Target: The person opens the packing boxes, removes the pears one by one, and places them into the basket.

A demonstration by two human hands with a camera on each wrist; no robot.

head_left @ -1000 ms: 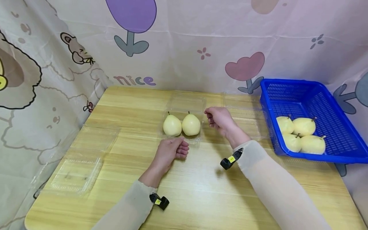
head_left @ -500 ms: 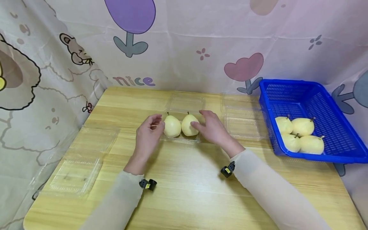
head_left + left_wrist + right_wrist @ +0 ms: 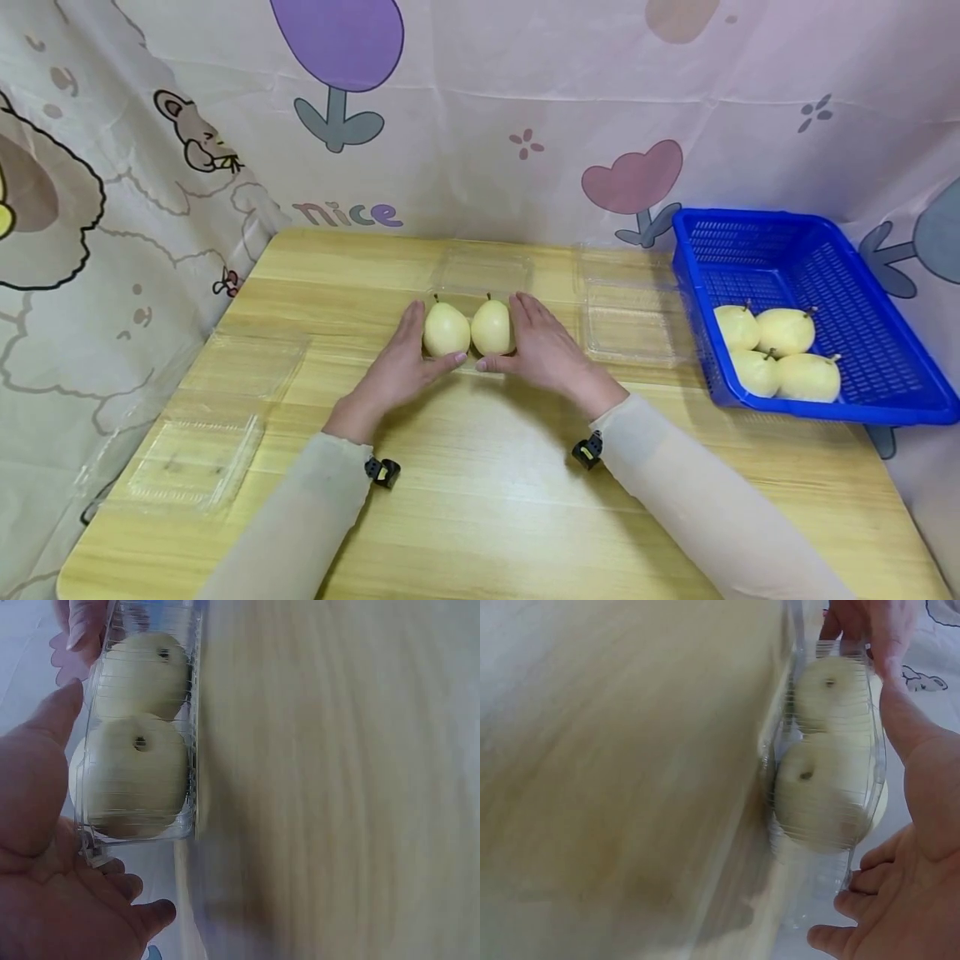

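Note:
Two pale yellow pears, a left one point(image 3: 447, 330) and a right one point(image 3: 492, 327), sit side by side, stems up, in the lower half of a clear plastic clamshell box point(image 3: 142, 838). Its lid point(image 3: 483, 268) lies folded back behind them. My left hand point(image 3: 395, 364) holds the box's left end, thumb along the near rim and fingers at the side. At the other end my right hand point(image 3: 546, 348) holds it likewise, its thumb point(image 3: 904, 712) on the near rim. The two thumb tips nearly meet. In both wrist views the pears show through the ribbed wall.
On the right stands a blue basket point(image 3: 817, 408) with several pears point(image 3: 810, 377). A second open clear box point(image 3: 632, 325) lies between it and my right hand. Another open clear box point(image 3: 191, 458) is at the table's left edge. A printed curtain point(image 3: 480, 125) hangs behind the wooden table point(image 3: 480, 517).
My left hand moved from in front of the box to its left end. My right hand came in from the right to the opposite end. Both thumbs now lie on the near rim.

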